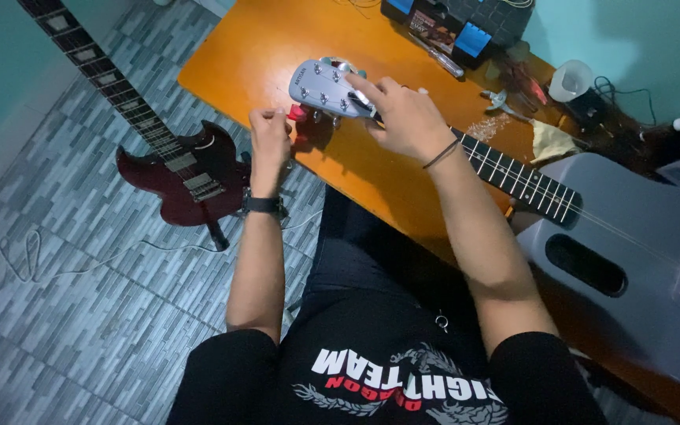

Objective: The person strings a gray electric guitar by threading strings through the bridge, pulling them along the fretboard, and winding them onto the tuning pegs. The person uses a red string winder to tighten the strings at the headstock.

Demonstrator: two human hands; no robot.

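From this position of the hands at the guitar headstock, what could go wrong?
1. The headstock lies at the orange table's corner; the grey guitar could perhaps slide off.
2. The left hand grips a small red tool at the tuning pegs; it might slip.
3. The dark red electric guitar lies on the floor, where a foot could hit it.

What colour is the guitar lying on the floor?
Dark red, with a black fretboard; the electric guitar shows in the head view, left of the left hand.

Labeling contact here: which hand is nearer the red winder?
Left. The left hand grips the red winder at the headstock's lower edge; the right hand rests on the headstock's neck end, farther off.
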